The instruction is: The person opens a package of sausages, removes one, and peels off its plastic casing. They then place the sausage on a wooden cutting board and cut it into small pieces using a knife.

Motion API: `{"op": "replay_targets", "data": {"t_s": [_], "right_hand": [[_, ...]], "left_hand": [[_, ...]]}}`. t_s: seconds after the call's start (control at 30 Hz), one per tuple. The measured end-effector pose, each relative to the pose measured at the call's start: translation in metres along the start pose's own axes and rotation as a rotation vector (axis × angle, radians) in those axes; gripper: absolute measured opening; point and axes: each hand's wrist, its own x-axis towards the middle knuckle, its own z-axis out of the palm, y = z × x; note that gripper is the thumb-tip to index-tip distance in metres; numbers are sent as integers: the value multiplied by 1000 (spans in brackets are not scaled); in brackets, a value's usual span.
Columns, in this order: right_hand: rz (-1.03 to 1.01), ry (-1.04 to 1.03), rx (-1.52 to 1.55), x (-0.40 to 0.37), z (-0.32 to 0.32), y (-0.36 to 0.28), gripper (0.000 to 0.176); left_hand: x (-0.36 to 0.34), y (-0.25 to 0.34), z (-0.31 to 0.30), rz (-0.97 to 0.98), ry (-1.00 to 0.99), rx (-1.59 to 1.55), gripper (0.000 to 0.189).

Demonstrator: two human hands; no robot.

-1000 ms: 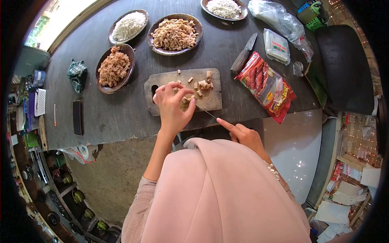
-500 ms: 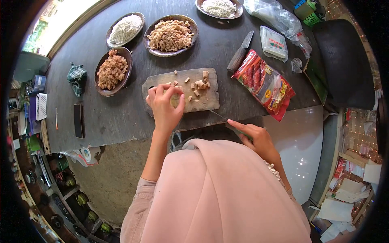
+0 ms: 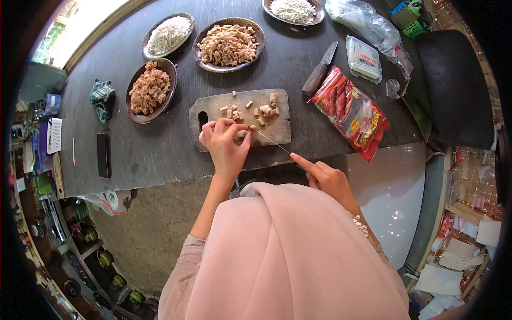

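A wooden cutting board (image 3: 200,112) lies near the table's front edge with small cut sausage pieces (image 3: 265,110) scattered over it. My left hand (image 3: 225,145) is over the board's front part, thumb and fingers pinched on a small sausage piece (image 3: 253,127). In my right hand (image 3: 326,177) is a thin-bladed knife (image 3: 274,143), its forefinger stretched along the back. The blade's tip end meets the piece at my left fingertips; the handle is hidden in the hand. To the right lies a red sausage packet (image 3: 349,109), and against it rests a second, broader knife (image 3: 321,66).
Behind the board stand a plate of tan diced pieces (image 3: 228,45), a plate of brownish pieces (image 3: 150,92) and two plates of white shreds (image 3: 169,36). A phone (image 3: 103,155) and a dark checked cloth (image 3: 102,100) lie left. Plastic bags (image 3: 368,24) lie back right.
My left hand has moved slightly right and down, its fingertips now at the sausage piece. My right hand has shifted left, bringing the knife blade up to that piece. The view has shifted slightly.
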Motion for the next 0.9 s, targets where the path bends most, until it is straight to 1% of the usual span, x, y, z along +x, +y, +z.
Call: {"op": "replay_targets", "data": {"t_s": [0.1, 0.27, 0.37, 0.43, 0.47, 0.53, 0.57, 0.63, 0.67, 0.7, 0.73, 0.9], "right_hand": [[2, 8, -53, -1, 3, 0, 67], [3, 32, -157, 3, 10, -6, 68], [17, 14, -77, 6, 7, -3, 70], [50, 1, 136, 6, -2, -1, 69], [50, 1, 136, 6, -7, -1, 69], [72, -13, 332, 6, -18, 0, 66], [73, -12, 331, 6, -18, 3, 66], [22, 84, 381, 6, -18, 9, 63], [21, 84, 381, 6, -21, 8, 63], [95, 48, 383, 6, -28, 6, 62], [171, 13, 385, 5, -33, 4, 62], [175, 41, 402, 1, -35, 7, 63]], "left_hand": [[-3, 1, 2, 15, 35, -14, 17], [-7, 1, 5, -3, 40, -49, 13], [-4, 0, 4, -11, 45, -48, 14], [1, -2, 4, -20, 50, -48, 14], [5, -4, 4, 7, 37, -26, 15], [16, -3, 6, 36, 24, -6, 15], [23, 0, 9, 68, 24, -20, 15], [37, 7, 12, 99, 28, -32, 16], [43, 12, 13, 130, -27, -13, 17], [48, 15, 15, 162, -83, 5, 18], [49, 15, 22, 169, -84, 3, 22], [51, 23, 29, 198, -93, 6, 24]]}}
